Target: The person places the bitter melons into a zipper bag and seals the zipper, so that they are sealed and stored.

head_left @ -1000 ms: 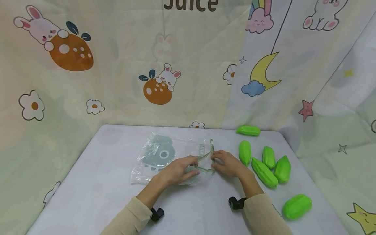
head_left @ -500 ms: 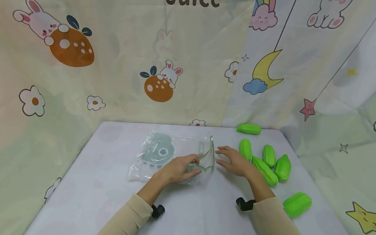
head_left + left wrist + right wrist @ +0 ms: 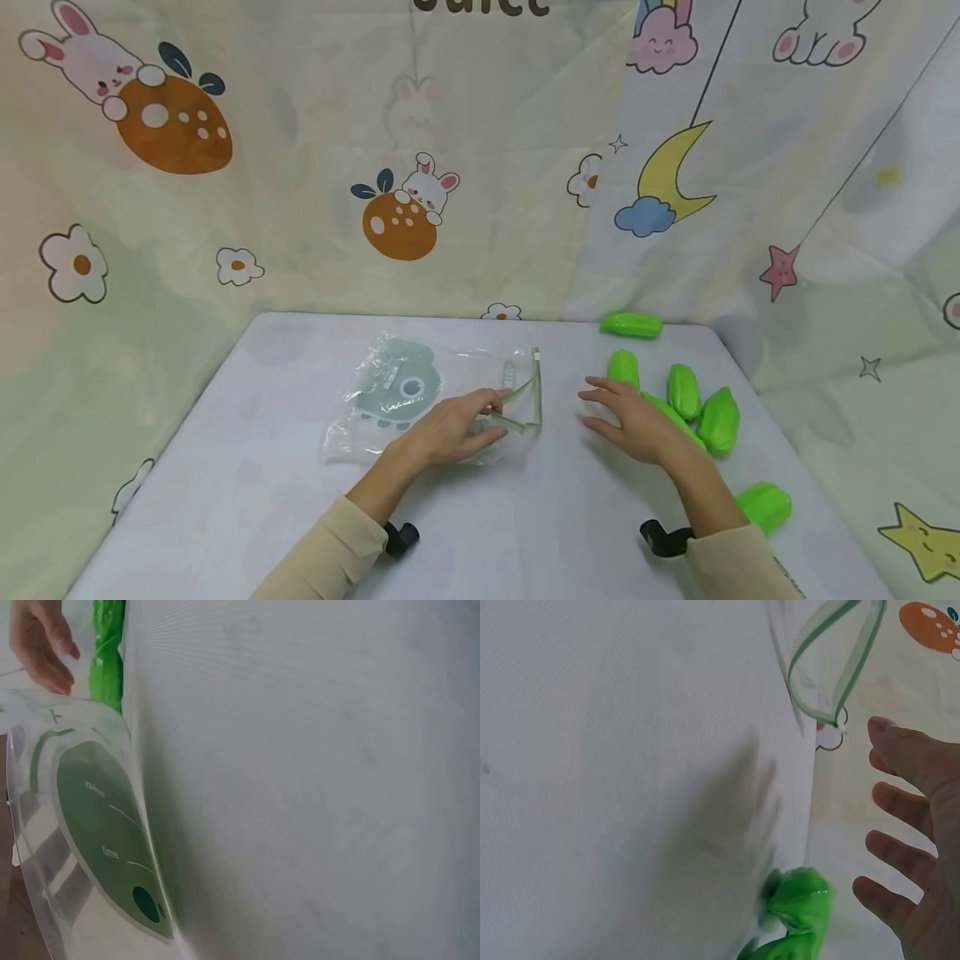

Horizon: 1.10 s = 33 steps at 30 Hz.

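Note:
A clear zip bag [image 3: 468, 358] with a grey-green cartoon print lies on the table, its green-edged mouth [image 3: 537, 387] spread toward the right. My left hand [image 3: 446, 427] pinches one lip of that mouth and holds it apart from the other. In the left wrist view, a green label [image 3: 105, 825] reading "name" and "time" shows on the bag, with fingers seen through the plastic. My right hand [image 3: 633, 421] hovers to the right of the bag, fingers spread and holding nothing. It partly covers a glossy green oblong piece [image 3: 624, 367] and another beside it.
Several more ridged green pieces [image 3: 684, 392] lie on the table's right side, one [image 3: 632, 325] at the back edge and one [image 3: 765, 507] near the right forearm. A printed cloth [image 3: 495, 167] hangs behind the white table [image 3: 247, 433]. Black cameras [image 3: 401, 540] sit at both wrists.
My right hand has let go of the bag's mouth and moved right toward the green pieces, fingers spreading. The left hand has kept its hold on the bag.

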Motion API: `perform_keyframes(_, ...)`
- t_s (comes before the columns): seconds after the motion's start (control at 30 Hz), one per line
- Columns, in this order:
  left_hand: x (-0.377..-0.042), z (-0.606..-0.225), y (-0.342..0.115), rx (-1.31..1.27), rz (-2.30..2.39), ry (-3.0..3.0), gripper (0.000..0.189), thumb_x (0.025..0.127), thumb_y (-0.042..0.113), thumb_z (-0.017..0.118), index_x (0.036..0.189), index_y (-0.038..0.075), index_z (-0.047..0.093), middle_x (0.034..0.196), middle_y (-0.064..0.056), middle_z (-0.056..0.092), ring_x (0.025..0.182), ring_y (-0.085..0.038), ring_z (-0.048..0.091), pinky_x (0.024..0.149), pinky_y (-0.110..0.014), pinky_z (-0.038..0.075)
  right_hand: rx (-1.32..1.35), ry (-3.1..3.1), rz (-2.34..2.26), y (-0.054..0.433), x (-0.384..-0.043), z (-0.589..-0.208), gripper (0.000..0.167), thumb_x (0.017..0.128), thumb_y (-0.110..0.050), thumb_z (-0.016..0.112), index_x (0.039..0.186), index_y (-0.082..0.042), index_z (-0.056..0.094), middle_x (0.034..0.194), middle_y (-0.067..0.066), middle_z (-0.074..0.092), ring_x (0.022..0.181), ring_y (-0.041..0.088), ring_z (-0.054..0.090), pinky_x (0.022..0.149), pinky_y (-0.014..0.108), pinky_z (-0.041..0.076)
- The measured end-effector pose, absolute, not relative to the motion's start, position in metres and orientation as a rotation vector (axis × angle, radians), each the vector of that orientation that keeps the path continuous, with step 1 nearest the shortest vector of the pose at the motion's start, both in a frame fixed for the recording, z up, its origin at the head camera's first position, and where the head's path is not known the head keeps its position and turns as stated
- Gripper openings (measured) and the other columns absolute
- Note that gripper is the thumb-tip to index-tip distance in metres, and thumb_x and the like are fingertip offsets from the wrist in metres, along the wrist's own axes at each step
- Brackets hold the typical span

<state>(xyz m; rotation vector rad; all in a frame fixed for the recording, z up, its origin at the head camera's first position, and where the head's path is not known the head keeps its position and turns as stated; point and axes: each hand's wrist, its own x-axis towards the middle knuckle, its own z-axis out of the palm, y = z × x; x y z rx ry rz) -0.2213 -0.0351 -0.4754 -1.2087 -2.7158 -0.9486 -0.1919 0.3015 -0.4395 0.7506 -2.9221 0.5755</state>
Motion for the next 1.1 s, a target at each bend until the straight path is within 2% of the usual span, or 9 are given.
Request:
perform_keyframes(0.17,-0.222,-0.476,-0.037,-1.208,-0.948,-2.673,0.024,0.101,0.037,0.067,0.117,0.023,0.058,0.152,0.011,0.054,0.118,-0.011,0.066,0.094,-0.032,0.055,0.737,-2.881,0.546,0.309,-0.192,-0.437,0.039,0.098,-0.022,0.071,0.133,-0.006,0.066,0.154,0.018,0.047,0.137,0.047,0.046,0.109,0.064,0.041)
perform_keyframes(0.53,-0.224,-0.477,-0.041,-1.206,-0.940,-2.598,0.022,0.100,0.034,0.069,0.113,0.022,0.056,0.151,0.009,0.055,0.112,-0.011,0.069,0.086,-0.028,0.057,0.690,-2.826,0.508,0.332,-0.189,-0.440,0.043,0.095,-0.018,0.075,0.135,-0.007,0.065,0.148,0.021,0.052,0.134,0.047,0.047,0.106,0.065,0.041)
perform_keyframes(0.93,-0.223,-0.473,-0.046,-1.147,-0.973,-2.612,0.022,0.099,0.033,0.070,0.113,0.023,0.057,0.152,0.010,0.055,0.114,-0.015,0.069,0.090,-0.033,0.058,0.629,-2.832,0.515,0.356,-0.196,-0.453,0.052,0.096,-0.019,0.073,0.143,-0.005,0.055,0.147,0.025,0.049,0.131,0.052,0.047,0.102,0.069,0.042)
perform_keyframes(1.1,-0.224,-0.472,-0.048,-1.136,-0.977,-2.615,0.022,0.099,0.032,0.071,0.113,0.022,0.058,0.152,0.009,0.055,0.113,-0.014,0.069,0.089,-0.033,0.058,0.606,-2.846,0.493,0.360,-0.197,-0.451,0.057,0.093,-0.021,0.077,0.143,-0.005,0.055,0.147,0.025,0.049,0.130,0.052,0.047,0.100,0.070,0.043)
